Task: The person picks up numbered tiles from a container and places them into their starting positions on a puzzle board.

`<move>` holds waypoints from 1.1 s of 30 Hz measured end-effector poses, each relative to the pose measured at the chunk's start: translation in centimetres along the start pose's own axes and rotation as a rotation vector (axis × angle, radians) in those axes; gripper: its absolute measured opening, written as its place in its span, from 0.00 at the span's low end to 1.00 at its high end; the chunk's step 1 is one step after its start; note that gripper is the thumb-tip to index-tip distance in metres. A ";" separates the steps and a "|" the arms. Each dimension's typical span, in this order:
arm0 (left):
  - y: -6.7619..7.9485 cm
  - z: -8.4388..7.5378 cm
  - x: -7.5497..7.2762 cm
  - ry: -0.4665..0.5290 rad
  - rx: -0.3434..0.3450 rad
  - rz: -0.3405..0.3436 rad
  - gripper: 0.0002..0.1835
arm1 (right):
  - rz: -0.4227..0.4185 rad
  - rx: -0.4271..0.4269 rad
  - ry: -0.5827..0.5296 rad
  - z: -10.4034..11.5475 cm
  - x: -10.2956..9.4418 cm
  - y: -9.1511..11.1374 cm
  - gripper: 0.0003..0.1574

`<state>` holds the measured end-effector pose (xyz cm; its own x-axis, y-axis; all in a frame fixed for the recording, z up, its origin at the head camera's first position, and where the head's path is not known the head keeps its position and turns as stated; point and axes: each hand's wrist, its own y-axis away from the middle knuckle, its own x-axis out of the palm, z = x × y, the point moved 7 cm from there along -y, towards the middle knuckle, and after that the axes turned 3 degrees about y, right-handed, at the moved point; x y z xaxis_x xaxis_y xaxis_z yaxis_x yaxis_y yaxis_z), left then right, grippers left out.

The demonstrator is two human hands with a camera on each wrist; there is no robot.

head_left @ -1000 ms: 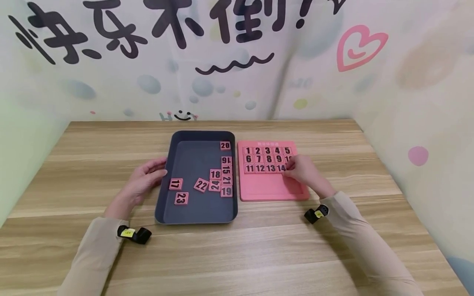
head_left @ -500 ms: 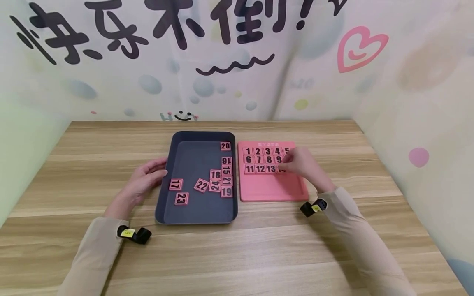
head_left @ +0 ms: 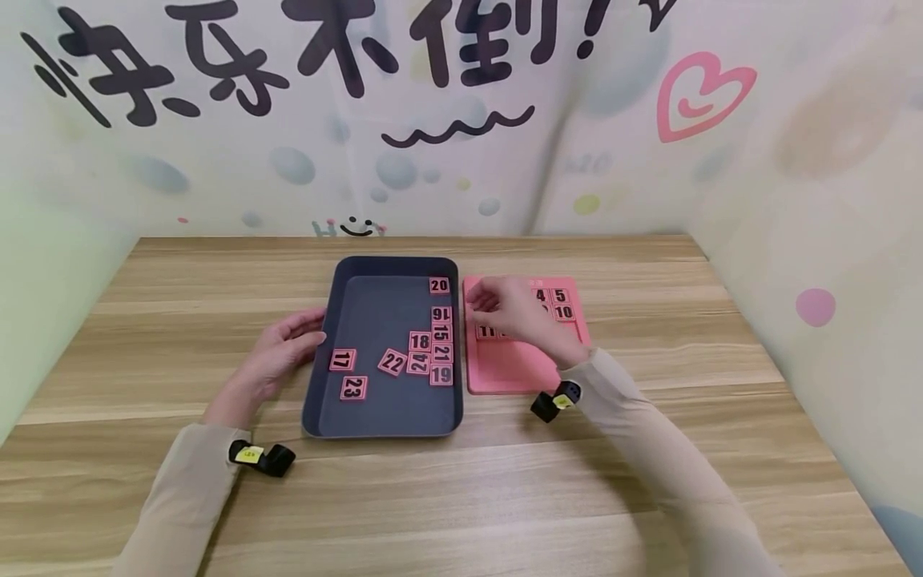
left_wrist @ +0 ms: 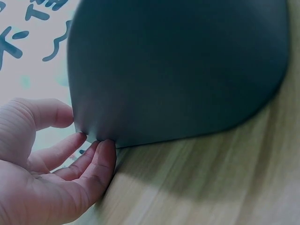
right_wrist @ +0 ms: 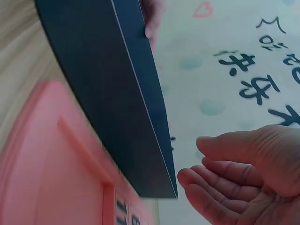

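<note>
My left hand (head_left: 281, 353) holds the left side of a dark grey tray (head_left: 382, 421); the thumb is at the rim (left_wrist: 71, 84) and the fingertips are against the outer wall. Loose pink number tiles lie in the tray, among them the 17 (head_left: 342, 360), 23 (head_left: 353, 388), 22 (head_left: 392, 362) and 20 (head_left: 438, 285). My right hand (head_left: 515, 312) hovers over the left part of a pink number board (head_left: 519, 373), close to the tray's right rim. In the right wrist view its fingers (right_wrist: 218, 180) are loosely curled with nothing between them. It hides several of the board's tiles.
The tray and board lie side by side on a wood-grain table (head_left: 461, 497). On the board, the 5 tile (head_left: 560, 296) and 10 tile (head_left: 564, 312) show at the right end of their rows. A printed wall cloth (head_left: 461, 184) hangs behind the table.
My right hand has moved left from the 14 tile across the board toward the tray, uncovering the 5 and 10 tiles. My left hand and the tray have stayed put.
</note>
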<state>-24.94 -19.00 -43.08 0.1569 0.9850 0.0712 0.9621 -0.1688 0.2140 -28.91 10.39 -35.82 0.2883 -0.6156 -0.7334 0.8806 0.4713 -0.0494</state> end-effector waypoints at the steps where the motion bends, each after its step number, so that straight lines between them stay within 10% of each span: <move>1: 0.0 0.0 0.0 -0.002 0.003 0.001 0.32 | 0.016 -0.021 -0.005 0.5 0.5 -0.3 0.12; 8: 0.1 -0.1 0.1 0.002 0.005 0.005 0.32 | 0.110 -0.084 0.045 2.7 3.5 -1.5 0.13; 20: 0.1 -0.1 0.0 0.019 -0.004 0.004 0.32 | 0.221 0.043 0.251 4.0 6.4 -2.9 0.15; 33: -0.1 0.1 0.0 0.009 -0.009 0.000 0.32 | 0.233 -0.035 0.101 3.5 7.0 -4.5 0.18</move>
<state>-24.99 -19.00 -43.16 0.1548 0.9847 0.0799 0.9601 -0.1690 0.2226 -29.52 1.73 -38.35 0.4409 -0.4223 -0.7920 0.7808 0.6156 0.1064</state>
